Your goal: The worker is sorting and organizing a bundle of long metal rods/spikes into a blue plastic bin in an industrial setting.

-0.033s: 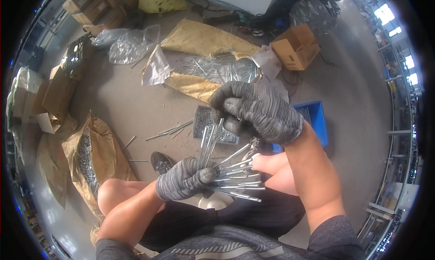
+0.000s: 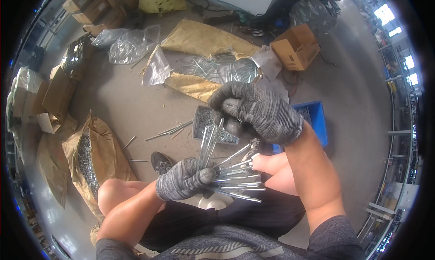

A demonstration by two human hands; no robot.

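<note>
Brown and torn, the left sack [image 2: 113, 151] lies by our left knee, with lots of small metal bits [image 2: 87, 162] inside. Next to it, loose rods [image 2: 170, 130] lie on the floor [image 2: 136, 92]. Our left hand [image 2: 181, 178], in a grey glove, is pinching the shiny rods [image 2: 211, 146] between thumb and fingers, above our lap. Some point up and the others spread to the right (a bit like a fan). Our right hand [image 2: 258, 110] is curled just beside the tips that point up. We cannot tell if its grip has anything in it.

To do this well, we think we should press the left thumb down firmly so nothing slips, and use the right fingers gently. Lining up the ends would probably make the bunch easier to hold.

Now we count, left to right: one left sack, two loose rods lying alone and one small pile, one middle sack [image 2: 208, 38] of long rods, one grey tray [image 2: 195, 132] of tiny parts, one open box [image 2: 287, 47] and one blue bin [image 2: 320, 119]. Our two hands count too! The shiny rods overlap, so we can't count them surely.
</note>
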